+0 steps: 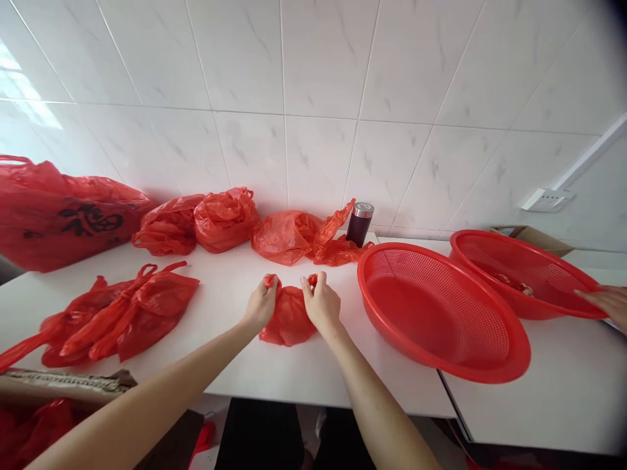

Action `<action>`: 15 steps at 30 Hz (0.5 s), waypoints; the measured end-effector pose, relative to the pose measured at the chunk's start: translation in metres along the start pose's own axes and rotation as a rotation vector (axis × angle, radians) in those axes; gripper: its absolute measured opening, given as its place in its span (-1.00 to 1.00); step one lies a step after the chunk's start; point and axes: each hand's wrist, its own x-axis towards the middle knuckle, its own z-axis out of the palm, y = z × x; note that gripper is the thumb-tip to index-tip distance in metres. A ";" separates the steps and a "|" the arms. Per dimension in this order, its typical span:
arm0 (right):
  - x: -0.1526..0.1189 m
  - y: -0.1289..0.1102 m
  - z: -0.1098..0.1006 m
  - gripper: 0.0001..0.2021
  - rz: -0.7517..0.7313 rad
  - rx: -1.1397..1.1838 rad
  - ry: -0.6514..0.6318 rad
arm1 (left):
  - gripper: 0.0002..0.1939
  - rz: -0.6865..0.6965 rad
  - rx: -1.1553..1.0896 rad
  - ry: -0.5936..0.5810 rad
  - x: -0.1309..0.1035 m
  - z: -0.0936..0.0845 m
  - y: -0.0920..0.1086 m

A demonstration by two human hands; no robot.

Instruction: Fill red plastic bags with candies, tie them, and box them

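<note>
A small, full red plastic bag (290, 318) sits on the white table (235, 372) in front of me. My left hand (262, 303) is closed on one gathered end of its top, at the bag's left side. On the right side, my right hand (321, 301) pinches the other end. Both ends are held a little apart above the bag. What the bag contains cannot be made out.
Several red bags (226, 219) line the tiled wall, beside a dark bottle (360, 225). More tied bags (147, 303) lie left, above a cardboard box (63, 385). Two red baskets (431, 307) (539, 274) stand right; another person's hand (607, 301) touches the farther one.
</note>
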 end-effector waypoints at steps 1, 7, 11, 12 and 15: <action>-0.001 0.003 0.003 -0.74 -0.002 -0.028 -0.006 | -0.60 0.003 0.044 0.008 0.006 0.010 0.001; 0.010 0.046 0.011 -0.76 0.042 -0.199 -0.024 | -0.78 0.107 0.319 -0.027 0.017 0.028 0.006; 0.020 0.065 0.018 -0.72 0.047 -0.305 -0.041 | -0.74 0.069 0.472 -0.075 0.026 0.022 -0.008; 0.022 0.066 0.021 -0.71 0.045 -0.327 -0.044 | -0.72 0.049 0.504 -0.085 0.029 0.022 -0.013; 0.026 0.068 0.031 -0.70 0.033 -0.384 -0.049 | -0.69 0.000 0.592 -0.122 0.035 0.022 -0.028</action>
